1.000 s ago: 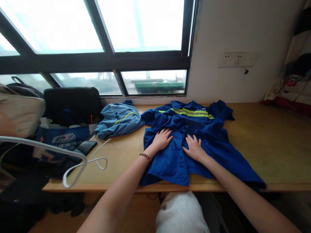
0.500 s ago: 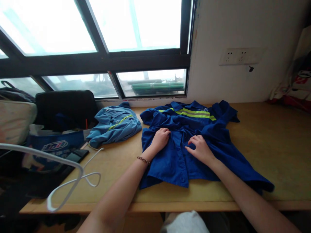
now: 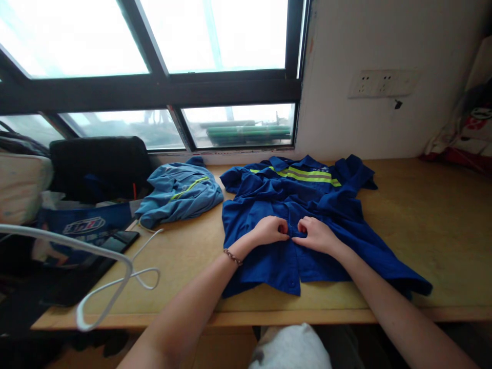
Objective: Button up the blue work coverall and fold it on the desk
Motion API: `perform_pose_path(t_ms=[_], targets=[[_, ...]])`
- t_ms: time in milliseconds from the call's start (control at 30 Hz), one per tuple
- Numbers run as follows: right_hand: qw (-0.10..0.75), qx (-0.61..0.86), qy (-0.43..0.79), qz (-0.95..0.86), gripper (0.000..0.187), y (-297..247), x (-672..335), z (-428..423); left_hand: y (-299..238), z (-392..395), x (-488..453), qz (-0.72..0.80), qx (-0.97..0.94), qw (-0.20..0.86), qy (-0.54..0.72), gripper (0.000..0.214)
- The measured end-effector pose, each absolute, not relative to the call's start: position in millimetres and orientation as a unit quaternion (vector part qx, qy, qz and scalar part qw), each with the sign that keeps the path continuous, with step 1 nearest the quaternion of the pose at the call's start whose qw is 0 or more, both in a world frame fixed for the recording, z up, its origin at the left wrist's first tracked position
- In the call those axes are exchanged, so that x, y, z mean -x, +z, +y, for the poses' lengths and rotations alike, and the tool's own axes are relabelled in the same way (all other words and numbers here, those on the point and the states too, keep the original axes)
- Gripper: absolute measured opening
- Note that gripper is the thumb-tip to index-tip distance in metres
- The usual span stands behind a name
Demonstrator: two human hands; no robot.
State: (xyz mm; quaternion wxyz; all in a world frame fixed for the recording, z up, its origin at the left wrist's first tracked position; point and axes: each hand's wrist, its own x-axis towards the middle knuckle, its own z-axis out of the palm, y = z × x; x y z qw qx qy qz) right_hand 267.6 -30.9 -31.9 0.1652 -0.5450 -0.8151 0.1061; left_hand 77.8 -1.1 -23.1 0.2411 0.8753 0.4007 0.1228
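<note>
A dark blue work shirt (image 3: 261, 266) with a yellow-green reflective stripe across its chest lies spread on the wooden table, collar toward the window. My left hand (image 3: 271, 229), a beaded bracelet on its wrist, pinches the shirt's front edge around mid-placket. Close beside it, my right hand (image 3: 317, 236) has thumb and fingers closed on the other front edge. The fingertips of both hands almost meet; any button between them is hidden. Below the hands the two front panels hang apart, and a button shows near the lower hem.
A lighter blue garment (image 3: 180, 192) lies bunched at the left. Nearer the table's left end are a white cable (image 3: 126, 277), a dark phone (image 3: 122, 240) and a blue printed bag (image 3: 86, 225). The wooden table (image 3: 434, 220) meets a wall with a socket panel (image 3: 384, 83).
My left hand has moved right from the left panel to the placket. My right hand's fingers have closed on the fabric, and the hands are now together.
</note>
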Motion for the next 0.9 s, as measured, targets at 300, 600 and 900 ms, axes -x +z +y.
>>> perform_pose_path(t_ms=[300,600,900], targets=[[0.157,0.574,0.121,-0.794,0.017,-34,-263,-32,-27,4,-75,0.409,-0.844,0.308,0.162,0.017],[0.364,0.486,0.634,-0.479,0.014,-19,-272,-27,-26,-2,-83,0.348,-0.670,0.612,0.234,0.027],[0.384,0.385,0.731,-0.413,0.019,-14,-274,-29,-14,-9,-83,0.292,-0.547,0.728,0.293,0.029]])
